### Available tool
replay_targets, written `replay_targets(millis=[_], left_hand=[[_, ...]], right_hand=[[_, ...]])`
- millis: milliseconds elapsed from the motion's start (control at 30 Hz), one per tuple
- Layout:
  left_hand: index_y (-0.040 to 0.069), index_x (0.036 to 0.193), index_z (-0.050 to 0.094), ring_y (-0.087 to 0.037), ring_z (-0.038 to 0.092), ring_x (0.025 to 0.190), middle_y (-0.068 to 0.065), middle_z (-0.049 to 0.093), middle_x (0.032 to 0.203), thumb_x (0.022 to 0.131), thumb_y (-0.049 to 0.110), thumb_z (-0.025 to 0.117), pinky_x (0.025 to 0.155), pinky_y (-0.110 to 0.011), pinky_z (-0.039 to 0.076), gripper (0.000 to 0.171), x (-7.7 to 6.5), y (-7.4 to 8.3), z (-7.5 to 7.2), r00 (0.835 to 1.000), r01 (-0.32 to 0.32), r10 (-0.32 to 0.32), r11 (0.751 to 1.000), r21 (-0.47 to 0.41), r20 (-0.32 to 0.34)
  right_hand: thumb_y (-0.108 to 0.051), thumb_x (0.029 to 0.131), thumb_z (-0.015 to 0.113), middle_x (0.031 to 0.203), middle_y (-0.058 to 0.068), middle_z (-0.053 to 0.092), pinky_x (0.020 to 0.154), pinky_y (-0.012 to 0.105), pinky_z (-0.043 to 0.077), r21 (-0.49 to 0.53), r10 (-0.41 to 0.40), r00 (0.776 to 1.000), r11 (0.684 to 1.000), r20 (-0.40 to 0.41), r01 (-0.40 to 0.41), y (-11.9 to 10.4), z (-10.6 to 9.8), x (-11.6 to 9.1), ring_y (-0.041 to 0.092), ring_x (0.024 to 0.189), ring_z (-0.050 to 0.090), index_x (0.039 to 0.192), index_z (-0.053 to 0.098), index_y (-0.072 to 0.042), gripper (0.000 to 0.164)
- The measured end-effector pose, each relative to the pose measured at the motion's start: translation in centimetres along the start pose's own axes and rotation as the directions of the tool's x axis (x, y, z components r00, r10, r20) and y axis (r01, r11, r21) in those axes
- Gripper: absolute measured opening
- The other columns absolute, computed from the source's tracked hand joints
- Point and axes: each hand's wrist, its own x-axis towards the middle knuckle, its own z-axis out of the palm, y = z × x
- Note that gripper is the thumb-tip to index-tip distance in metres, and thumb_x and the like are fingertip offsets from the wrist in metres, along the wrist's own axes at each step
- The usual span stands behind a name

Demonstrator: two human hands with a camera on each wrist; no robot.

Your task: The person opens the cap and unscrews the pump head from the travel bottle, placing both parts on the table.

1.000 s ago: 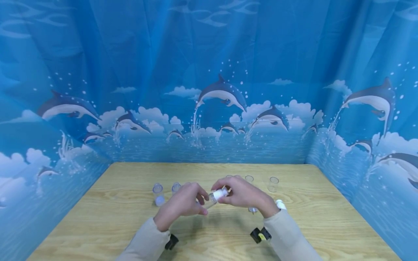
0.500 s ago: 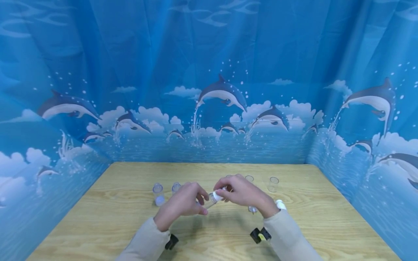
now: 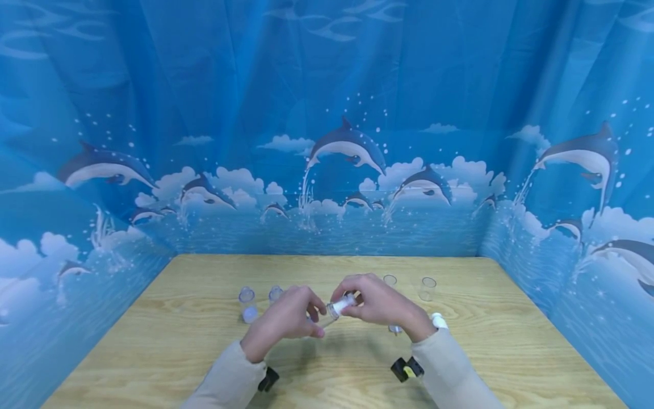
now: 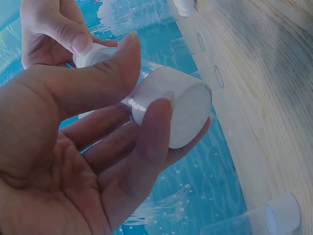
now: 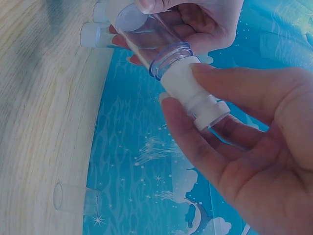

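My left hand (image 3: pixel 288 315) grips a clear bottle (image 5: pixel 164 39) with a white base (image 4: pixel 190 113), held tilted above the table. The bottle's ringed mouth points toward my right hand (image 3: pixel 377 300). Thumb and fingers of that hand pinch a white pump top (image 5: pixel 186 85), which sits against the mouth in line with the bottle. In the left wrist view, the left thumb lies along the bottle's side and the fingers curl beneath it. My right palm hides part of the table behind it.
Two clear bottles with white bases, one at the left (image 3: pixel 247 304) and one beside it (image 3: pixel 276 293), stand left of my hands. Clear cups (image 3: pixel 428 288) stand at the back right. A white piece (image 3: pixel 438 320) lies by my right wrist, on the wood-grain table (image 3: pixel 327 375).
My right hand's fingers turned round the white pump top and then swung back to about their earlier pose. The left hand and bottle stay in place.
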Motion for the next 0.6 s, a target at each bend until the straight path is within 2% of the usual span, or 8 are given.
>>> replay_targets(millis=[267,600], left_hand=[[0.005,0.109,0.078,-0.014,0.072,0.082,-0.008,0.080,0.097,0.072,0.010,0.092,0.073,-0.033,0.062,0.039,0.07,-0.05,0.02,1.000,0.002,-0.002,1.000,-0.004,-0.005],[0.005,0.109,0.078,-0.013,0.073,0.081,-0.009,0.080,0.097,0.072,0.009,0.092,0.074,-0.033,0.062,0.040,0.03,-0.10,0.09,1.000,-0.013,0.013,1.000,-0.006,-0.010]], right_hand=[[-0.006,0.092,0.075,0.109,0.003,0.075,0.079,0.018,0.056,-0.033,-0.024,1.000,0.999,0.001,0.024,-0.08,0.12,0.07,0.007,0.092,0.066,0.111,0.075,-0.012,0.020],[-0.013,0.097,0.071,0.116,0.006,0.074,0.082,0.019,0.058,-0.009,0.008,1.000,1.000,0.022,-0.008,0.11,0.12,0.13,0.011,0.099,0.067,0.122,0.071,-0.007,0.026]])
